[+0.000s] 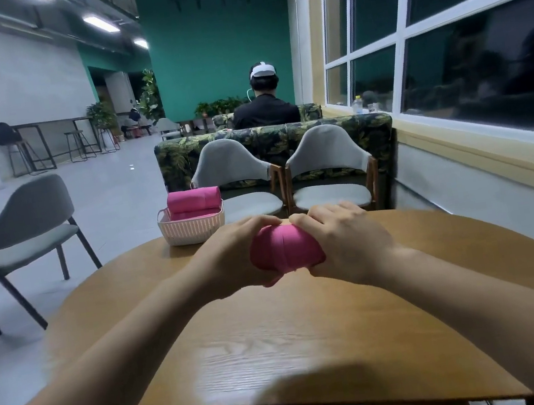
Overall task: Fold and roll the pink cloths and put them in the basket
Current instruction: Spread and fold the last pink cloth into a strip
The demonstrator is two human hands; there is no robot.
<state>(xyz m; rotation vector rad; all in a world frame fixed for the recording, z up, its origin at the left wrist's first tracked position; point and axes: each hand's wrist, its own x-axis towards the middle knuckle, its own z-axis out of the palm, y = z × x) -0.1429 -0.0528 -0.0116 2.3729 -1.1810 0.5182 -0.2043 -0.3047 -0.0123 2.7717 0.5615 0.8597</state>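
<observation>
**Q:** Where is the work piece?
**A:** The rolled pink fabric cloth point(282, 246) sits just in front of the white perforated plastic basket point(193, 230), slightly to its right, over the round wooden table point(313, 334). Whether it touches the table cannot be told. Finished pink cloth rolls point(193, 199) lie stacked in the basket, rising above its rim.

**Q:** How do the hands stand?
**A:** The left hand point(231, 252) curls round the end of the roll nearer the basket, and the right hand point(344, 242) curls round the farther end. Both grasp the cloth, fingers over the top, thumbs apparently beneath.

**Q:** How is it likely to handle?
**A:** It is probably light, soft and compressible, neither fragile nor slippery. The risk is unwinding, since the loose outer edge may spring open once let go. It is best held around the body of the roll, with the free edge pinned under a finger or thumb. It is best set in the basket edge-down, against the other rolls.
</observation>
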